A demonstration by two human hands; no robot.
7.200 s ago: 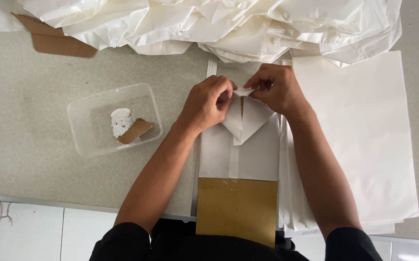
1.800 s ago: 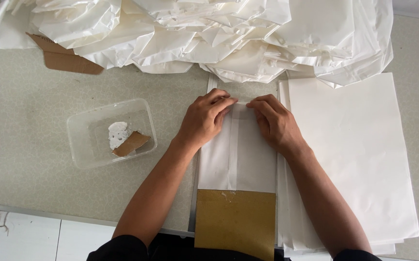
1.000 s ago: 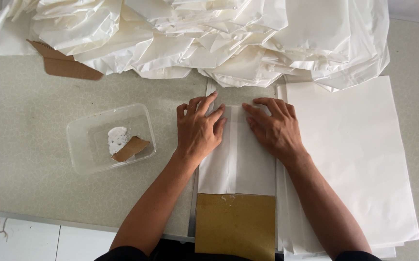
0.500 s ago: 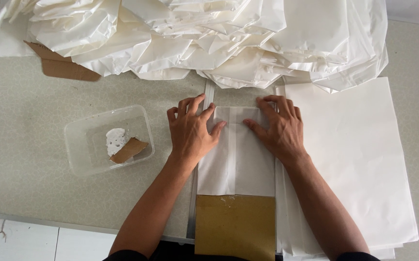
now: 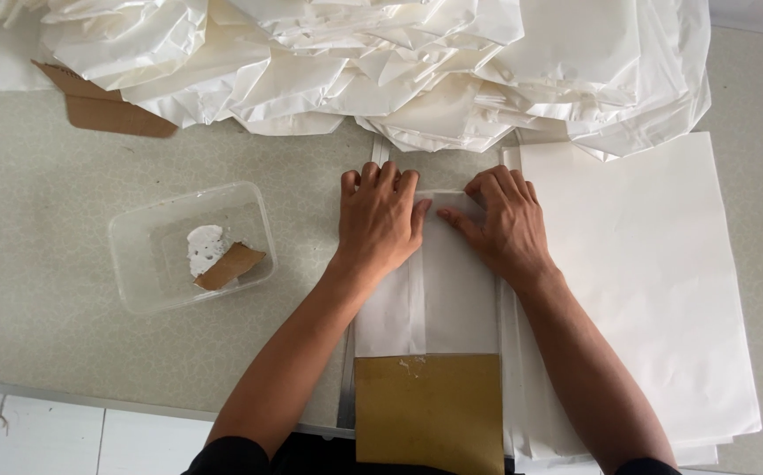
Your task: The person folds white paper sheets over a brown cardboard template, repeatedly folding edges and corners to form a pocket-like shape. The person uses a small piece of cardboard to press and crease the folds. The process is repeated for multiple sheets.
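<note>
A folded white paper bag [image 5: 452, 295] lies flat in front of me on a stack of similar sheets, over a brown card template [image 5: 430, 413] that sticks out at its near end. My left hand [image 5: 379, 220] lies palm down on the bag's upper left, fingers spread. My right hand [image 5: 505, 224] presses flat on the folded top edge at the right, thumb pointing toward the left hand. Neither hand grips anything.
A clear plastic tub [image 5: 192, 246] with white paste and a brown card scrap sits to the left. A heap of finished white bags [image 5: 381, 70] fills the far side, with a brown card piece [image 5: 104, 110] beneath it. Flat white sheets [image 5: 645, 281] lie to the right on the speckled counter [image 5: 65, 334].
Earlier my fingers pinched and folded the bag's top flaps. They then flattened onto the paper and slid upward and outward along the folded top edge.
</note>
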